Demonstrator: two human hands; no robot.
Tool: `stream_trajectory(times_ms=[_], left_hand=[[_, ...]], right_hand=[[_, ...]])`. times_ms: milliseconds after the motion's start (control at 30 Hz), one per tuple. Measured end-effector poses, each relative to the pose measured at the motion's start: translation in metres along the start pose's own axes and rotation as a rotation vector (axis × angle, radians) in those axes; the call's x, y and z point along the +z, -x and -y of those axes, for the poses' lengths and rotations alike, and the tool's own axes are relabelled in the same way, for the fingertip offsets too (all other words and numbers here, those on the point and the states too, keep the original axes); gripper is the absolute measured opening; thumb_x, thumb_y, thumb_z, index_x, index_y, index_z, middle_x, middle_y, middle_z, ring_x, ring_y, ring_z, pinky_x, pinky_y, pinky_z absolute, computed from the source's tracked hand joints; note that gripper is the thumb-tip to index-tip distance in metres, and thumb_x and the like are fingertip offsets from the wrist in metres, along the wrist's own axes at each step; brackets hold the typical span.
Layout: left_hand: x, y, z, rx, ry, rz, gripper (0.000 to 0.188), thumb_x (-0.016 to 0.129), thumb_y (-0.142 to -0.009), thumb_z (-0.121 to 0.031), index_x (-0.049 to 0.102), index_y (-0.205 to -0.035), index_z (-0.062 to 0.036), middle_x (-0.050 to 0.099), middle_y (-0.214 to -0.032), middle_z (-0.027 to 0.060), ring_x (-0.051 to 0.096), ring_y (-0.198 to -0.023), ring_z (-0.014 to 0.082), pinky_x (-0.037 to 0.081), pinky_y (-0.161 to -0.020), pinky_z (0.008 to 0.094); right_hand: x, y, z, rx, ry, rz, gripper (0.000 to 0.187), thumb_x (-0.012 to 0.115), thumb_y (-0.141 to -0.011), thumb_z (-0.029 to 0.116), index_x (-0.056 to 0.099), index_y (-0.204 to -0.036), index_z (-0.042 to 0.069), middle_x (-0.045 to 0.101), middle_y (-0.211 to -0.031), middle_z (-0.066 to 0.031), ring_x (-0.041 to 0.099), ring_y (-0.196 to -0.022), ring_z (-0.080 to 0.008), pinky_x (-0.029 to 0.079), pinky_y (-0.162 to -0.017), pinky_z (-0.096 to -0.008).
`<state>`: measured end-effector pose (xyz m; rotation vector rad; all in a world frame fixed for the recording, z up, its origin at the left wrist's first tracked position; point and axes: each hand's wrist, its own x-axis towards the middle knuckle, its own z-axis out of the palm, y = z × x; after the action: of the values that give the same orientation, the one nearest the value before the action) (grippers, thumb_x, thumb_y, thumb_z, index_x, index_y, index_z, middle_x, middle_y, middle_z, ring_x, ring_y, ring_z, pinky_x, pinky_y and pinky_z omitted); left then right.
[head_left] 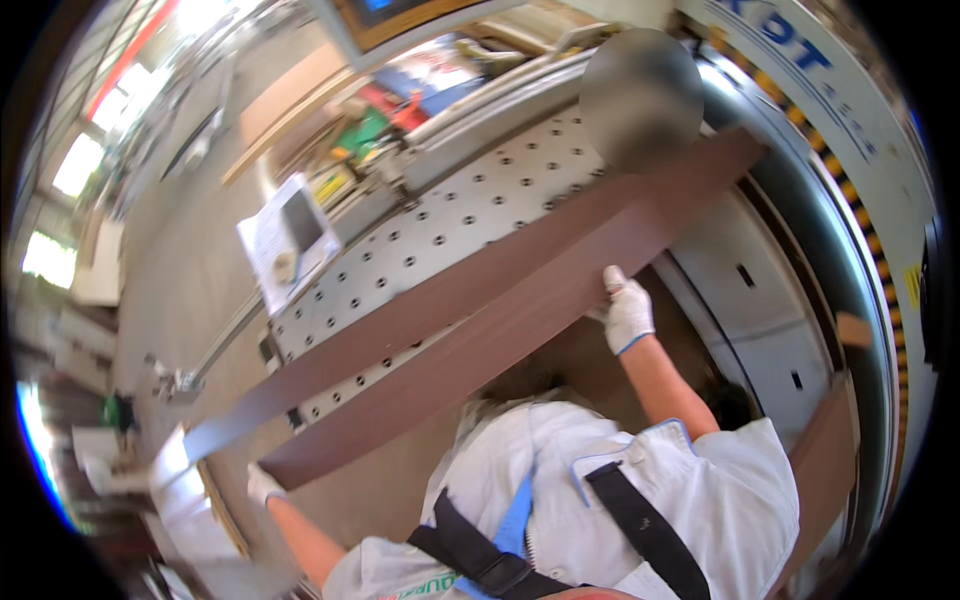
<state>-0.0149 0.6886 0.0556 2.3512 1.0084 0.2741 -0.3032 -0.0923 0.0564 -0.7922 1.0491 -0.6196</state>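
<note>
A long brown board (pixel 470 365) slants across the view from lower left to upper right, in front of my body. My left hand (pixel 265 484), in a white glove, is closed on its lower-left end. My right hand (pixel 628 312), also gloved, grips the near edge farther right, thumb on top and the other fingers mostly hidden beneath. Just beyond lies a second brown board (pixel 390 325), roughly alongside. The two overlap toward the right, where I cannot tell their edges apart. Under the far board is a pale metal table (pixel 455 215) dotted with dark round holes.
A large machine (pixel 845 110) with black-and-yellow striped edging stands at the right. Papers (pixel 280 235) with a tape roll (pixel 286 266) lie at the table's far left edge. Tools and a green item (pixel 362 133) clutter the back. A blurred round patch hides part of the far right.
</note>
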Motion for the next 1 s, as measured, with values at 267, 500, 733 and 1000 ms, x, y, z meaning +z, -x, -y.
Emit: stream_trajectory(times_ms=[267, 500, 733, 1000], left_hand=[[0.047, 0.044, -0.068, 0.213, -0.018, -0.067, 0.056, 0.065, -0.096, -0.047, 0.08, -0.1, 0.0067, 0.079, -0.101, 0.0296, 0.076, -0.099, 0.0425, 0.055, -0.094, 0.051], [0.097, 0.004, -0.102, 0.292, 0.108, 0.025, 0.05, 0.065, -0.096, -0.041, 0.079, -0.095, 0.0072, 0.078, -0.096, 0.0287, 0.075, -0.09, 0.0408, 0.054, -0.087, 0.049], [0.124, 0.001, -0.154, 0.41, -0.095, 0.065, 0.048, 0.062, -0.1, -0.044, 0.082, -0.111, -0.0015, 0.079, -0.111, 0.0263, 0.076, -0.109, 0.0438, 0.057, -0.098, 0.048], [0.173, -0.04, -0.146, 0.681, -0.11, 0.043, 0.049, 0.066, -0.101, -0.045, 0.08, -0.128, -0.0061, 0.078, -0.132, 0.0174, 0.07, -0.126, 0.0377, 0.051, -0.114, 0.0455]], right_hand=[[0.002, -0.139, -0.013, 0.122, -0.162, 0.032, 0.048, 0.079, -0.102, 0.04, 0.066, -0.139, 0.012, 0.067, -0.134, -0.0099, 0.063, -0.123, -0.0318, 0.052, -0.105, -0.0539], [0.033, -0.159, -0.001, 0.183, -0.079, 0.006, 0.031, 0.062, -0.113, 0.034, 0.066, -0.135, 0.012, 0.069, -0.128, -0.011, 0.066, -0.115, -0.0317, 0.053, -0.1, -0.0513], [0.067, -0.109, 0.036, 0.104, 0.678, 0.138, 0.032, 0.066, -0.11, 0.035, 0.071, -0.103, 0.004, 0.075, -0.085, -0.0087, 0.069, -0.066, -0.0201, 0.054, -0.058, -0.0384], [0.145, -0.112, 0.037, -1.077, 1.449, 0.189, 0.052, 0.07, -0.103, 0.039, 0.069, -0.138, 0.001, 0.066, -0.145, -0.0219, 0.061, -0.134, -0.0426, 0.047, -0.116, -0.0483]])
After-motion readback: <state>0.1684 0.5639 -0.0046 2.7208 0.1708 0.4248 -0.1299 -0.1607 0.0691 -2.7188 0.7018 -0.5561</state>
